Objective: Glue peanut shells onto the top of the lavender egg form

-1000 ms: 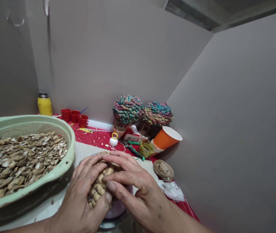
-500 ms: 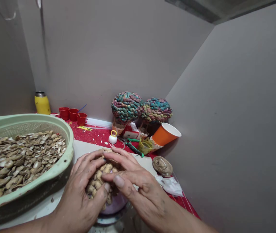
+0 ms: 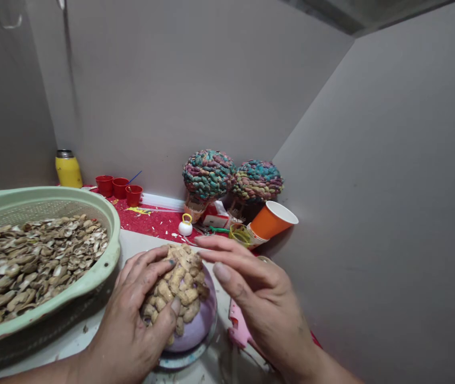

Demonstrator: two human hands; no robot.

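A purple ball (image 3: 193, 333), its upper part covered with peanut shells (image 3: 185, 285), sits on a pale round base (image 3: 181, 362) in front of me. My left hand (image 3: 141, 304) is wrapped round the left side of the ball, with thumb and fingers on the shells. To the right, my right hand (image 3: 257, 288) is raised just off the ball, its fingers stretched out with nothing in them. Partly hidden below it lies a pink object (image 3: 240, 328), whose kind I cannot make out.
A green colander (image 3: 113, 234) full of peanut shell halves stands left. Along the back are a yellow bottle (image 3: 68, 169), red cups (image 3: 133, 196), two balloon-shaped models in coloured shells (image 3: 209, 175), a white item with a yellow ring (image 3: 185, 226) and a tilted orange paper cup (image 3: 269, 221).
My right hand has lifted off the shells and moved right, uncovering more of the ball and the pink object. The left hand keeps its place on the ball.
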